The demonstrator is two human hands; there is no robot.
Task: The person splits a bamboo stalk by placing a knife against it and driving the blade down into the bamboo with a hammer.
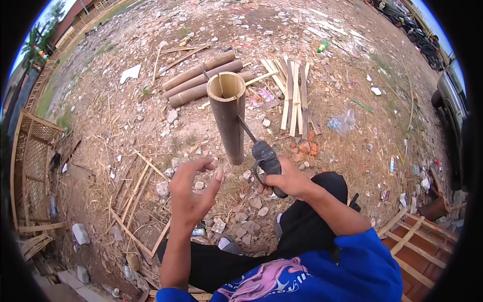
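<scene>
A thick bamboo tube (226, 121) stands upright on the ground in front of me, its hollow top facing up. The long blade of a machete (247, 130) is wedged in its wall, with the tip sticking out past the far left of the rim. My right hand (283, 180) is wrapped around the machete's handle, which is bound in black tape. To the lower left of the tube, my left hand (193, 190) hangs in the air, thumb and fingers apart and nothing in them.
Several bamboo lengths (201, 75) lie behind the tube. Split bamboo strips (295, 98) are piled to the right. Stones, broken brick (305, 147) and a plastic bag (342, 122) litter the ground. Wooden lattice frames stand at the left (31, 166) and lower right (410, 246).
</scene>
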